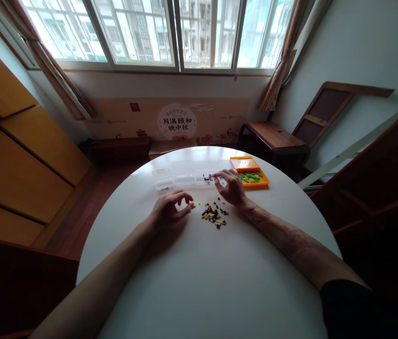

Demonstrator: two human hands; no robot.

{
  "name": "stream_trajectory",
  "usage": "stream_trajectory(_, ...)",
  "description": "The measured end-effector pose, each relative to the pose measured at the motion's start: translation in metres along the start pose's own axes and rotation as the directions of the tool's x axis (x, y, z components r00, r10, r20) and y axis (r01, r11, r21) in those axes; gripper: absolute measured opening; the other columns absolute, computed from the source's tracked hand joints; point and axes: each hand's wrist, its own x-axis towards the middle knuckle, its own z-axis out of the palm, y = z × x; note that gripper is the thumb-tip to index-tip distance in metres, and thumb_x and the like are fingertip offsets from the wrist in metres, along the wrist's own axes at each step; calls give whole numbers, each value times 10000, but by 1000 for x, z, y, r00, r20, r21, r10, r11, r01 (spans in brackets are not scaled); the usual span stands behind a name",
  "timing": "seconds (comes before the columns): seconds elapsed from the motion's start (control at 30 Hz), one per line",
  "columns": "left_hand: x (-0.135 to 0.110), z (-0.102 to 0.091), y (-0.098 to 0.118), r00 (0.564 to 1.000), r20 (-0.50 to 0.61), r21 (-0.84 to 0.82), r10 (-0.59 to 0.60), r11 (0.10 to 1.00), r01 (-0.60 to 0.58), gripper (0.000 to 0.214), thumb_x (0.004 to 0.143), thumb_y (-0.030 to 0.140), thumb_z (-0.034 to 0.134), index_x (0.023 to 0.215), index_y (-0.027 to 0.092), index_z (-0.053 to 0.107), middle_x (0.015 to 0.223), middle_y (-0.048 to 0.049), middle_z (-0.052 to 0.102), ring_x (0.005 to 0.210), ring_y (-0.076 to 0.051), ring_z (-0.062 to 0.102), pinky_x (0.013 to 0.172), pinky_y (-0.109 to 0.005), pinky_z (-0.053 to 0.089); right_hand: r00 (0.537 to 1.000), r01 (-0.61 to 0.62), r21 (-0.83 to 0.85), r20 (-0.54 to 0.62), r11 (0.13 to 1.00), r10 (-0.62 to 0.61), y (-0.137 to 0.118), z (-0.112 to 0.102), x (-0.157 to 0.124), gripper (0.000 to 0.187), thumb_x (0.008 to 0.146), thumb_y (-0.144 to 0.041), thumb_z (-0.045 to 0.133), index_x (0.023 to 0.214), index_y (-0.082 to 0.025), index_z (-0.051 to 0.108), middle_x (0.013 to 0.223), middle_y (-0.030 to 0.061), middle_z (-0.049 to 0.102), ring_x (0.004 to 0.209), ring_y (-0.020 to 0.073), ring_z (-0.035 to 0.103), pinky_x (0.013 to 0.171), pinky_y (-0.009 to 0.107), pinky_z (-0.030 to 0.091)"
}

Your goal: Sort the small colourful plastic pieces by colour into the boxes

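Note:
Over the right part of a clear plastic box (184, 169), my right hand (232, 186) has its thumb and fingertips pinched together; whatever may be between them is too small to make out. Small dark pieces (206, 177) lie in the compartment by those fingertips. My left hand (171, 208) rests at the table's middle, fingers curled and a gap between thumb and forefinger. Just past its fingertips are small yellow pieces (193, 205). Between and in front of both hands lies a loose pile of tiny brown and yellow pieces (214, 215).
An orange case (263, 181) with its lid folded back stands beyond my right wrist, with green pieces (251, 177) inside. Everything sits on a round white table (199, 278). A wooden chair (276, 136) is behind it at right, cabinets (25, 174) at left.

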Motion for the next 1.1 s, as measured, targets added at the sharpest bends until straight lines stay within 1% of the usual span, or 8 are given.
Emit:
stream_trajectory(0.13,-3,-11,-3,994,107,0,10,1000,-10,109,910,316,773,958,224,741,866,-22,687,755,-175,611,683,-284,479,999,29,66,31,997,-31,-3,-2,-2,144,1013,-191,649,1039,-256,775,1059,50,800,1031,282,678,1021,468,520)
stream_trajectory(0.27,-4,-11,-6,987,159,1,27,1000,-28,128,922,325,775,995,227,736,864,-10,675,766,-171,605,685,-272,456,990,94,91,94,991,-103,-7,-4,-3,162,992,-162,644,1042,-252,770,1053,52,792,1013,270,674,976,445,538)
stream_trajectory(0.5,-2,-4,-1,994,112,88,-19,996,10,198,970,418,771,917,228,747,868,-2,712,704,-149,615,667,-267,447,982,135,100,120,986,-147,-10,-3,-3,175,972,-129,659,1054,-250,757,1069,46,788,1022,264,677,986,441,541)
stream_trajectory(0.6,-1,-1,1,997,68,114,-28,993,20,156,972,395,772,923,249,796,890,-3,748,686,-145,629,661,-266,458,979,149,105,123,983,-161,-10,-2,-3,174,967,-120,668,1041,-250,757,1072,45,789,1021,262,680,991,445,540)
stream_trajectory(0.7,-1,3,2,999,33,119,-8,993,4,154,1006,356,725,939,269,832,927,-10,782,668,-137,633,656,-263,469,975,166,110,131,980,-180,-10,-2,-3,169,961,-122,683,1023,-260,758,1079,44,790,1028,263,682,991,451,540)
stream_trajectory(0.83,0,6,2,1000,22,130,3,992,-6,167,1030,341,691,957,266,821,956,-17,776,675,-137,626,674,-263,476,973,180,110,127,977,-194,-10,-2,-3,163,958,-123,688,1016,-260,756,1065,44,787,1033,264,684,989,455,542)
stream_trajectory(0.97,0,7,-2,1000,-1,102,-17,995,17,184,1062,354,654,1000,239,784,939,-27,741,679,-139,618,675,-260,489,967,195,108,142,975,-209,-11,-2,-3,159,964,-128,690,1027,-261,750,1086,48,787,1040,264,687,983,455,544)
stream_trajectory(1.1,1,8,-8,996,-62,32,-57,998,59,233,1079,408,644,1006,219,757,892,-25,743,674,-142,630,672,-261,506,945,255,138,175,957,-277,-13,-3,-3,144,988,-153,683,1064,-258,745,1106,58,786,1052,265,694,991,455,552)
